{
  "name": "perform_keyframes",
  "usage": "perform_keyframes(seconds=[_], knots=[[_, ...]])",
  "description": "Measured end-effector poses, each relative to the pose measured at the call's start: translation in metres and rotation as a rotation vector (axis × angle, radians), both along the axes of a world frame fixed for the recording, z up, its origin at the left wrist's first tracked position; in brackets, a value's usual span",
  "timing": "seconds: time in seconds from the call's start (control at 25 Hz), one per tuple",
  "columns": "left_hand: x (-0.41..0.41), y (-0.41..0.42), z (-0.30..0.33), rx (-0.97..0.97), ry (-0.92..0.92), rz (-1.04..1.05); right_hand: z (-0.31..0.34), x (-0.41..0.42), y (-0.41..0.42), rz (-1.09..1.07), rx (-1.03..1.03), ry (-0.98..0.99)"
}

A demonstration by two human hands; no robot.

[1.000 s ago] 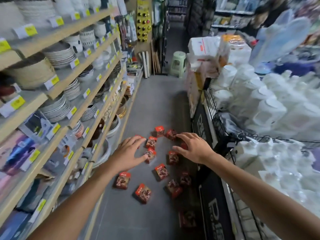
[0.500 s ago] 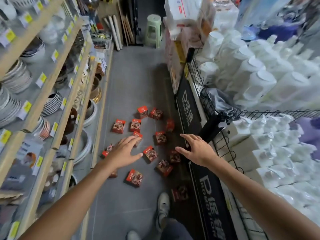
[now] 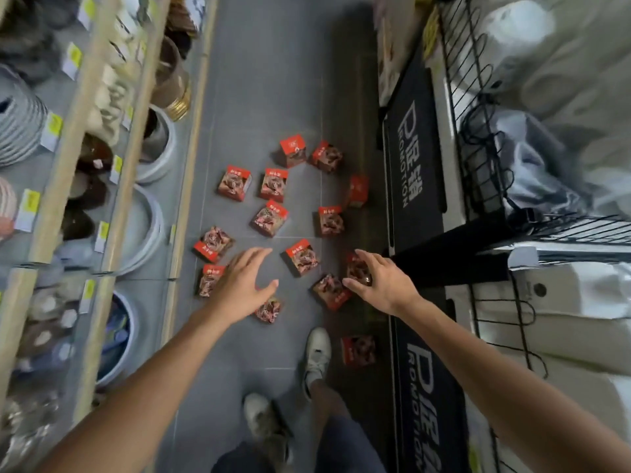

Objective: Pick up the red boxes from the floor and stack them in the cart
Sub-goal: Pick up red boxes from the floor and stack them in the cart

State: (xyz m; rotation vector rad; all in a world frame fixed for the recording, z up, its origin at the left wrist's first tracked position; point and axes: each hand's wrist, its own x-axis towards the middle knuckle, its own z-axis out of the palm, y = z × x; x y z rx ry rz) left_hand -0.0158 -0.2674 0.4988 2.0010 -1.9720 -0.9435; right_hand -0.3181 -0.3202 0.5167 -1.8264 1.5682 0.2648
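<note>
Ten fingers are seen spread and relaxed, nothing held: left hand (image 3: pixel 240 288) and right hand (image 3: pixel 380 285) are stretched out above the small red cardboard boxes with brown food print (image 3: pixel 269 218), which are scattered flat or tilted on the grey tiled floor (image 3: pixel 266 80). Boxes are seen under and beside both hands; contact cannot be told. Black wire-mesh cart (image 3: pixel 478 131) is found at right, wooden shelves of bowls (image 3: pixel 112 165) at left, white sneakers (image 3: pixel 316 356) below.
</note>
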Motion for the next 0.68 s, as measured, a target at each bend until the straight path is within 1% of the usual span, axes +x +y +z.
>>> perform_keyframes(seconds=[0.2,0.36,0.48,0.68], knots=[[-0.01,-0.017,-0.097,0.002,-0.024,-0.011,-0.101,-0.006,-0.022,0.003,0.065,0.044],[-0.012,-0.012,-0.201,-0.057,-0.044,-0.016,-0.205,-0.009,-0.025,-0.023,0.115,0.046],[-0.009,-0.002,-0.274,-0.057,-0.052,0.006,-0.283,-0.009,-0.02,-0.021,0.13,0.053],[-0.013,0.016,-0.394,0.025,-0.042,0.027,-0.408,0.005,-0.007,-0.091,0.167,-0.002]])
